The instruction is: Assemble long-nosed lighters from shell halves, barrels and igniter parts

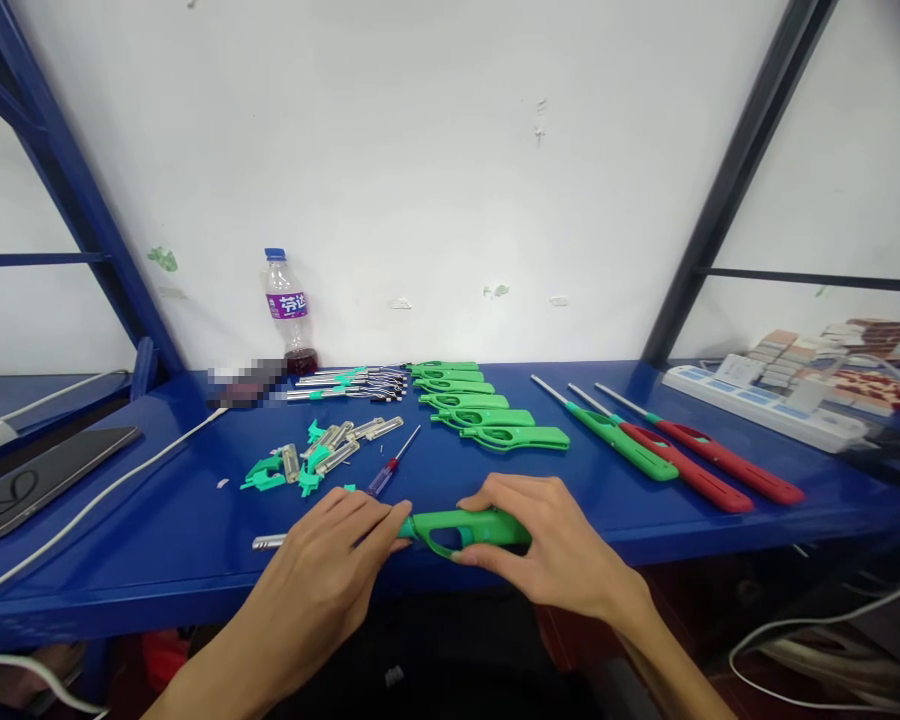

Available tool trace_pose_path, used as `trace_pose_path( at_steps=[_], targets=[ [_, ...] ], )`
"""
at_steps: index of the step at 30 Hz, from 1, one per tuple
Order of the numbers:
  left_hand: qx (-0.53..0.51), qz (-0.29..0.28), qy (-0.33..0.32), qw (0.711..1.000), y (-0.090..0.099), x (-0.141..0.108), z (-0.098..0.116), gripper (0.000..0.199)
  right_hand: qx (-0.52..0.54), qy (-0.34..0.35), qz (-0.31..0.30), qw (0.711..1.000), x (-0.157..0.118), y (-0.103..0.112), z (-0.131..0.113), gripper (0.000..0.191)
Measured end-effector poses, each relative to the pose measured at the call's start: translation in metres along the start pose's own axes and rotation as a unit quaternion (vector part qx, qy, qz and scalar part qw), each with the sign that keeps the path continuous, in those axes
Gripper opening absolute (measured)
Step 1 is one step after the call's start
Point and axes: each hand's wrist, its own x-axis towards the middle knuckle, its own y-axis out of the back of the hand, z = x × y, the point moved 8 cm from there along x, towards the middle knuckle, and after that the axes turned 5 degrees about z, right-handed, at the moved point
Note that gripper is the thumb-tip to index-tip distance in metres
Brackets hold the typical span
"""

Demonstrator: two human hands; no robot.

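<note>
A green lighter (pixel 439 522) lies level between my hands at the front edge of the blue table. My left hand (pixel 337 550) is closed round its neck, and the metal tube sticks out to the left. My right hand (pixel 547 540) grips the green handle, thumb below and fingers above. Just behind my left hand lies a screwdriver (pixel 384 475) with a purple and red handle. Teal plastic parts (pixel 266 475) and clear fuel tanks (pixel 337 457) are piled behind it. Farther back are several green handle shells (pixel 516 437) in a column and metal tubes (pixel 322 394) with wires.
Three finished-looking lighters, one green (pixel 630 447) and two red (pixel 727 462), lie right. A power strip (pixel 765 407) is beyond them. Left are a phone (pixel 45 475), a white cable (pixel 131 475) and a bottle (pixel 289 305) near the wall.
</note>
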Motion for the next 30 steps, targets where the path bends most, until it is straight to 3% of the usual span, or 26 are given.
trace_pose_path(
  at_steps=[6, 10, 12, 22, 30],
  targets=[
    [-0.035, 0.035, -0.005, 0.999, 0.003, 0.005, 0.002, 0.025, -0.008, 0.002, 0.002, 1.0, -0.003, 0.0, 0.001, 0.031],
    [-0.121, -0.038, 0.039, 0.991, -0.01, 0.005, -0.009, 0.024, -0.019, 0.013, 0.011, 1.0, -0.003, -0.001, 0.0, 0.035],
    [-0.135, -0.049, 0.047, 0.989, -0.013, 0.005, -0.012, 0.024, -0.021, 0.021, 0.014, 0.999, -0.004, -0.001, -0.001, 0.036],
    [0.007, 0.074, -0.037, 0.997, -0.006, 0.013, 0.008, 0.027, 0.036, -0.042, 0.018, 0.998, 0.002, 0.008, 0.012, 0.033],
    [0.081, 0.111, -0.092, 0.986, 0.005, 0.026, 0.019, 0.021, 0.098, -0.077, 0.02, 0.992, 0.004, 0.012, 0.017, 0.031]
  ],
)
